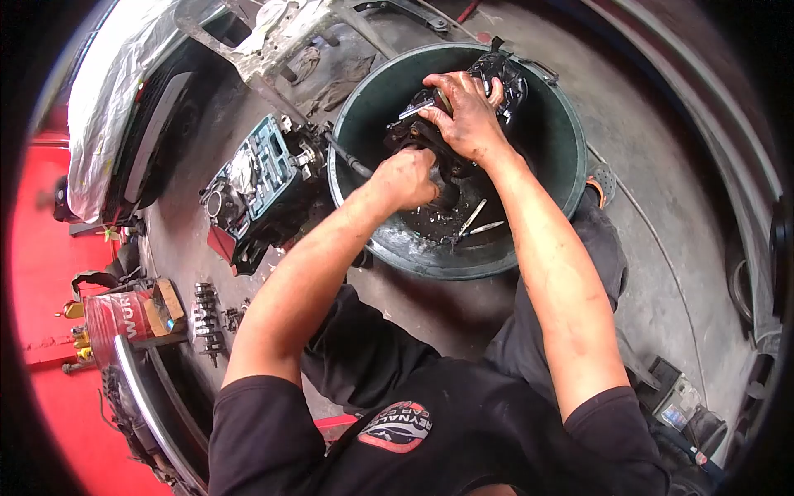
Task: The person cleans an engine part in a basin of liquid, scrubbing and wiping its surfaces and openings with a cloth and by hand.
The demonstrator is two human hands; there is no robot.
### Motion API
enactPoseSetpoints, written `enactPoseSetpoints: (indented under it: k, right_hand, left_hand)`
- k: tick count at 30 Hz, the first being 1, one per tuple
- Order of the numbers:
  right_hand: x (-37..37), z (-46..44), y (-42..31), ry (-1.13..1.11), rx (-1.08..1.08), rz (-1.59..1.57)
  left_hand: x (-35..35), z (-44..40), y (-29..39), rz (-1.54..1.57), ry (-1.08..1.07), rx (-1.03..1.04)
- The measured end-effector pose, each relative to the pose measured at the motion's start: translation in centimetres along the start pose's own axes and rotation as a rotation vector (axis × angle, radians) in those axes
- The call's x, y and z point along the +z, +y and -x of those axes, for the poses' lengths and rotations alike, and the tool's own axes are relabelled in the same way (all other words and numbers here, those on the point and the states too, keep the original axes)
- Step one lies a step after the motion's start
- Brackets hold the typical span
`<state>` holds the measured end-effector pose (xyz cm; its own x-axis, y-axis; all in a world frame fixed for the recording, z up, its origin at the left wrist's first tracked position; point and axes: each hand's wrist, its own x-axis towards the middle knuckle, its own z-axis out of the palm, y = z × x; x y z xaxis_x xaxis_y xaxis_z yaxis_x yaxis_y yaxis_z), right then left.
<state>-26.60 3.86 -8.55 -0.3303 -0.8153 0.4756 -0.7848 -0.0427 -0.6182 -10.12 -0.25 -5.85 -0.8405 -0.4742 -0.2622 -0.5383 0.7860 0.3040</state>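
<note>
My left hand (407, 179) is closed in a fist inside the dark green tub (347, 91). A dark bar (352, 163) runs over the tub's left rim towards this fist, and a dark cylindrical piece (447, 196) shows just beside it. What the fingers wrap round is hidden. Farther back, my right hand (470, 116) grips the top of a dark, greasy metal part (426, 132), its fingers spread and curved over it. Black plastic wrapping (506, 78) lies behind that hand. Two thin light-coloured tools (475, 221) rest on the dirty tub bottom.
Left of the tub stands an open teal tool case (269, 157) with metal parts around it. A crankshaft (207, 322) is on the floor, near a red box (124, 318). A metal frame (289, 41) is behind, and a cable (662, 248) crosses the floor at right.
</note>
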Motion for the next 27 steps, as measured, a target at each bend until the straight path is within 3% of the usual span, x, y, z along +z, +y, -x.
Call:
enactPoseSetpoints:
  k: [3,4,6,9,13,20,25,27]
  right_hand:
    - [0.1,-0.1,0.3,0.021,-0.018,-0.008]
    - [0.1,-0.1,0.4,0.034,-0.028,0.000]
    - [0.5,0.0,0.3,0.059,-0.047,0.014]
    - [0.6,0.0,0.3,0.072,-0.042,0.016]
    - [0.4,-0.2,0.5,0.070,-0.041,0.010]
    - [0.4,-0.3,0.6,0.043,-0.032,0.036]
    - [-0.2,-0.5,0.1,-0.009,-0.014,0.028]
    - [0.0,-0.3,0.2,0.021,-0.034,0.022]
  left_hand:
    - [1.7,2.4,-0.7,0.060,0.227,0.143]
    - [2.5,3.1,-1.1,0.066,0.417,0.291]
    - [2.8,4.6,-1.2,0.087,0.484,0.271]
    - [1.8,5.6,-0.3,-0.098,0.483,0.087]
    - [1.2,4.8,-0.9,-0.595,0.455,0.229]
    - [2.1,2.2,0.2,-0.545,0.230,-0.040]
    - [1.1,1.0,-1.1,-0.392,0.094,0.046]
    - [0.4,1.9,-0.2,-0.545,0.106,0.011]
